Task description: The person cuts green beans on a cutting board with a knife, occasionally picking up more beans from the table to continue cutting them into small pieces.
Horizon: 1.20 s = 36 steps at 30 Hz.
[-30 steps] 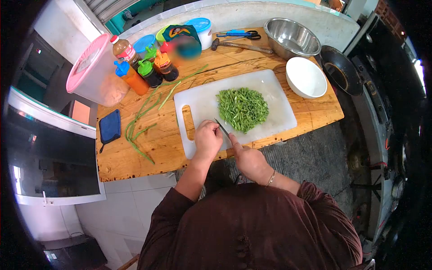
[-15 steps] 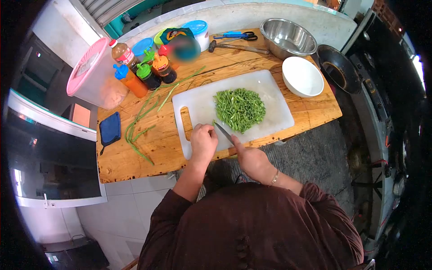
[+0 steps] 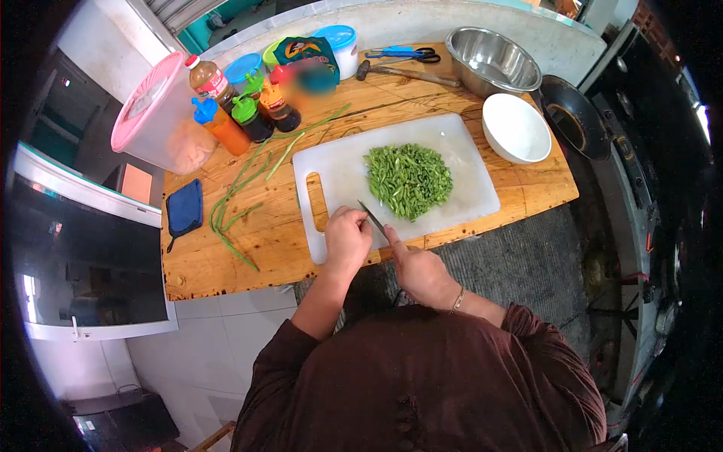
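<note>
My right hand [image 3: 424, 273] is wrapped round the handle of a knife [image 3: 373, 218], its index finger stretched along the blade's spine. The blade points up and left over the near part of a white cutting board [image 3: 459, 154]. Just left of the blade, my left hand [image 3: 348, 233] is closed with its fingertips pinched together near the edge. Whatever it holds is hidden by the fingers. A heap of chopped green vegetable [image 3: 409, 181], cut in short pieces, lies on the board beyond the blade. Several long green stalks [image 3: 230, 200] lie on the wood to the left.
The wooden table [image 3: 527, 192] carries a white bowl [image 3: 516, 129], a steel basin [image 3: 493, 64], a hammer [image 3: 410, 74], scissors [image 3: 428, 55], sauce bottles [image 3: 245, 113], a pink-lidded tub [image 3: 154, 120] and a blue cloth pad [image 3: 184, 209]. A black pan [image 3: 572, 120] stands right of it.
The view has shifted slightly, so the board and table things sit a little further right. My left fingertips are now closer to the knife blade. Both hands keep their grips.
</note>
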Each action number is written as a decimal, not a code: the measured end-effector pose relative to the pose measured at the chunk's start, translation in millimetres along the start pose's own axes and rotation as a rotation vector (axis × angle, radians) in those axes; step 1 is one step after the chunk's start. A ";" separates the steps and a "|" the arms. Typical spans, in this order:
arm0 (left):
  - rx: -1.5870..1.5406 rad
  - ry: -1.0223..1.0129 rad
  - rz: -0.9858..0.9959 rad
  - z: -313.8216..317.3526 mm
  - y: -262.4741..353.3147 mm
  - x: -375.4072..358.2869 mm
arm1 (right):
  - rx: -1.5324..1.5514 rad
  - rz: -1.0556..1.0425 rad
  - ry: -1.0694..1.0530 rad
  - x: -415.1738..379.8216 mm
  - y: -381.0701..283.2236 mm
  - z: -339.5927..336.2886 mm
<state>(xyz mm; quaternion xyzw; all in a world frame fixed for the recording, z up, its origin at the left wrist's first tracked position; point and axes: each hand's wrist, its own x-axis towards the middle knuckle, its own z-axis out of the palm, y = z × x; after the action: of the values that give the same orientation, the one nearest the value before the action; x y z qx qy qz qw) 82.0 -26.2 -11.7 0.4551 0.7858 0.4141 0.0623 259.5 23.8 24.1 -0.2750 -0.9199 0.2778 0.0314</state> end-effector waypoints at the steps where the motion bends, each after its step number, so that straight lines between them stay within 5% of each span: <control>1: -0.010 0.010 0.023 0.6 -1.9 -0.2 | -0.008 0.004 -0.005 1.7 -3.4 -1.4; 7: 0.012 -0.049 0.103 -9.3 14.2 -4.5 | -0.049 -0.008 0.015 34.4 -6.3 4.6; 14: -0.012 0.117 0.018 3.0 -1.8 -5.7 | -0.056 0.046 -0.136 0.6 -4.1 -8.5; 36: 0.035 0.002 0.190 -11.2 -4.1 -6.0 | 0.016 -0.095 0.069 35.9 3.9 5.6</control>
<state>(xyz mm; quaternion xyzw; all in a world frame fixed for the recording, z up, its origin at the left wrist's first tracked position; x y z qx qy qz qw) 77.4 -38.5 -9.0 0.5282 0.7463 0.4047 0.0139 229.8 42.5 13.9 -0.2401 -0.9281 0.2736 0.0787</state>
